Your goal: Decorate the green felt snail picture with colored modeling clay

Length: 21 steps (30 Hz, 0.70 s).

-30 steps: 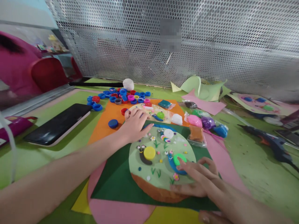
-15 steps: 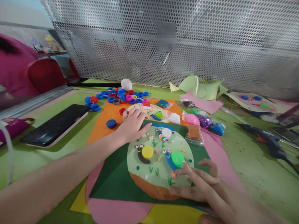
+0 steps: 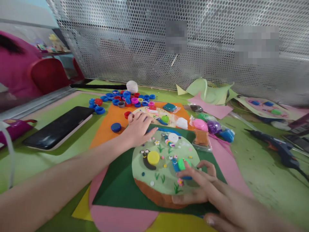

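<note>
A round light-green craft disc point(image 3: 159, 175) with an orange lower rim lies on a dark green sheet point(image 3: 116, 183). On it sit a yellow cap point(image 3: 153, 157), a white cap point(image 3: 173, 138) and a green cap point(image 3: 181, 163) on a blue clay snail. My left hand point(image 3: 138, 129) lies flat and open on the disc's far edge. My right hand point(image 3: 207, 187) has its fingertips curled over the green cap, partly hiding it, with the thumb on the orange rim.
Several loose bottle caps point(image 3: 125, 98) and a single blue cap point(image 3: 116, 127) lie beyond the orange sheet point(image 3: 106, 125). A black phone point(image 3: 58, 127) lies left, clay bags point(image 3: 210, 125) and a glue gun point(image 3: 277, 145) right. A person in pink point(image 3: 14, 71) sits far left.
My right fingers drew back off the green cap, then came over it again and now curl round it. My left hand has stayed put.
</note>
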Available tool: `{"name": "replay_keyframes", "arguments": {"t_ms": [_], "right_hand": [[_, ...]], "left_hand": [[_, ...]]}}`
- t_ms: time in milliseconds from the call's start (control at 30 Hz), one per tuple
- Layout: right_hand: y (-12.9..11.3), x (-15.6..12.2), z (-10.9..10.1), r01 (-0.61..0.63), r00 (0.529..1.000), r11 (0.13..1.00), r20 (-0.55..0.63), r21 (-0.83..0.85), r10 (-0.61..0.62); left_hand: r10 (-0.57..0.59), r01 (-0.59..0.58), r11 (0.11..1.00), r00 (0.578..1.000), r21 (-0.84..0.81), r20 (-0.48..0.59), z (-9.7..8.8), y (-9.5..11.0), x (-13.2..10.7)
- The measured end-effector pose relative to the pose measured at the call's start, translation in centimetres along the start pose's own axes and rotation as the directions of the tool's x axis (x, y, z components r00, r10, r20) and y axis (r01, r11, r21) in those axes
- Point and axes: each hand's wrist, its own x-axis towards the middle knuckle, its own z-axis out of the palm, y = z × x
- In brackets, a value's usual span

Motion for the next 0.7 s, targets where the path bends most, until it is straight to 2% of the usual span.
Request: {"name": "replay_keyframes", "arguments": {"t_ms": [133, 333, 533, 700], "right_hand": [[0.46, -0.47, -0.15, -0.030, 0.999, 0.997, -0.035, 0.075, 0.033], [0.25, -0.12, 0.17, 0.004, 1.000, 0.998, -0.018, -0.068, -0.005], [0.01, -0.02, 0.09, 0.025, 0.999, 0.999, -0.020, -0.032, -0.026], [-0.32, 0.40, 0.01, 0.020, 1.000, 0.995, 0.025, -0.099, -0.018]], "left_hand": [[0.000, 0.000, 1.000, 1.000, 0.011, -0.001, 0.12, 0.00, -0.01], [0.012, -0.012, 1.000, 1.000, 0.017, 0.000, 0.00, 0.04, -0.03], [0.028, -0.028, 1.000, 1.000, 0.014, 0.003, 0.19, -0.28, 0.09], [0.033, -0.033, 0.999, 0.999, 0.010, -0.002, 0.17, -0.29, 0.12]]}}
